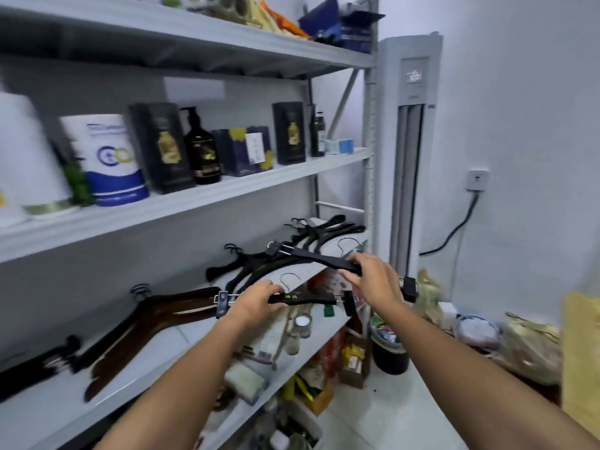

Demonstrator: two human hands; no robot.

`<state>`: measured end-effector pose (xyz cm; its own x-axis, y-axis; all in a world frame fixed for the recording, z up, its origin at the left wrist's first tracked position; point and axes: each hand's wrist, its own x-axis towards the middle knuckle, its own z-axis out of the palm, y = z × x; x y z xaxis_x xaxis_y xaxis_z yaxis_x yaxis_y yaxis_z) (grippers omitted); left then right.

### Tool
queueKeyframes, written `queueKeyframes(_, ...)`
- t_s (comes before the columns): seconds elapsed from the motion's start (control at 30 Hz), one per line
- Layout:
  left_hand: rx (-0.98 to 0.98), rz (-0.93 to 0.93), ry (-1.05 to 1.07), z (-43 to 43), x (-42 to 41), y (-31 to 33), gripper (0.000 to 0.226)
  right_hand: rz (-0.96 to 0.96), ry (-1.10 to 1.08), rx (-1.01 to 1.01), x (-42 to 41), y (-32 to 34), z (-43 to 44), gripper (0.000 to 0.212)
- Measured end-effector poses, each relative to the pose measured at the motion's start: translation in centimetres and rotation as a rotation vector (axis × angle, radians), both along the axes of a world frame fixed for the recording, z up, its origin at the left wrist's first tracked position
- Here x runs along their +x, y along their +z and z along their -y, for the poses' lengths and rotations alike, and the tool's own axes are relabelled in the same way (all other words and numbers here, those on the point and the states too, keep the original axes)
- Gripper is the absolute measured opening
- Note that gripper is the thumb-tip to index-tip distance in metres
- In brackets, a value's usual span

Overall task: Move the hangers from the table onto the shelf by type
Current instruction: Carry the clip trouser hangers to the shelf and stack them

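Holding one clip hanger per hand, you were at the shelf (201, 345); the table was out of view.

- Left hand (259, 298): fingers curled over the bar of the near clip hanger (308, 299), thumb hidden. The bar ran left-right, roughly level, over the shelf's front edge, wire hook pointing away from you.
- Right hand (373, 277): gripped the second clip hanger (311, 256) toward its right end. Its long axis was tilted, with the far-left clip high over the shelf and the right clip low, out past the shelf end.
- Already sorted on that level: brown wooden hangers (156, 316) left, black plastic hangers (259, 264) middle, another black stack (328, 227) far right. A dark bundle (35, 365) at far left was too blurred to type.
- Key relation: shelf board showed between the brown and black groups, ahead and left of both hands. The left hand was nearer, so my guess is that hanger goes down first, bar parallel to the edge.
- Readable text: gold "精品" on the left hanger's bar. Print on the white tub (110, 157) and on the air conditioner (414, 76) panel was illegible.
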<state>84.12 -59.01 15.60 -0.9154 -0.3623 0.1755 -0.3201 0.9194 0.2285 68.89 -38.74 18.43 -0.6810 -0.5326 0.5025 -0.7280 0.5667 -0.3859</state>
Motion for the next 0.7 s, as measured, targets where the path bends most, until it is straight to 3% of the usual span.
queueKeyframes(0.4,0.017,0.025,0.283,11.5,24.0,-0.9,0.036,0.025,0.250,0.027,16.8,-2.4,15.8,0.032)
queueKeyframes(0.7,0.116,0.032,0.520,15.4,39.3,-4.0,0.033,0.063,0.399,0.029,28.2,-4.3,23.1,0.037)
